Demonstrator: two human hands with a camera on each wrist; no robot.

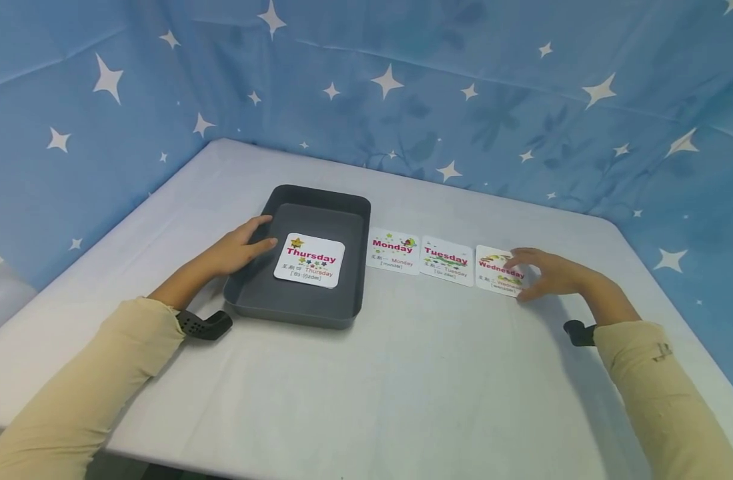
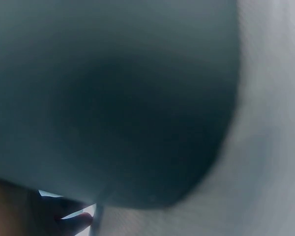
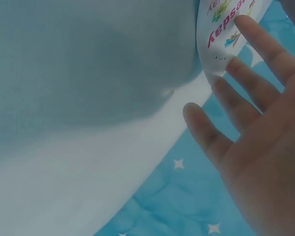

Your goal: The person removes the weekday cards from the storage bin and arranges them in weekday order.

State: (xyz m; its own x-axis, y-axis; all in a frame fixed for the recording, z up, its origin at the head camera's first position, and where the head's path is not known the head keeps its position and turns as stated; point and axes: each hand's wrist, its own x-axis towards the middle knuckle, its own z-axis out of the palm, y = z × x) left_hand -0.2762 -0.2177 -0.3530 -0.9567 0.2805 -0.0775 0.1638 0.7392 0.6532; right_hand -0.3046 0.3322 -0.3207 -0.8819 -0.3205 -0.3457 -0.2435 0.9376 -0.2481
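Observation:
My left hand (image 1: 239,252) lies across the left rim of a dark grey rectangular tray (image 1: 264,293), its thumb and forefinger reaching over the inside. A white card printed "Thursday" (image 1: 294,272) lies in the tray. To the tray's right, a row of cards on the table reads "Monday" (image 1: 393,251), "Tuesday" (image 1: 447,261) and "Wednesday" (image 1: 491,273). At the right edge of the Wednesday card is my right hand (image 1: 549,272), fingers spread and partly covering it. The right wrist view shows the fingers (image 3: 258,81) fairly straight, tips overlapping the card.
A white cloth (image 1: 420,373) covers the table. Behind it hangs a blue curtain (image 1: 366,120) with white stars. Dark wrist devices sit on the left wrist (image 1: 204,325) and the right wrist (image 1: 579,333). The tray's dark side (image 2: 113,98) fills much of the left wrist view.

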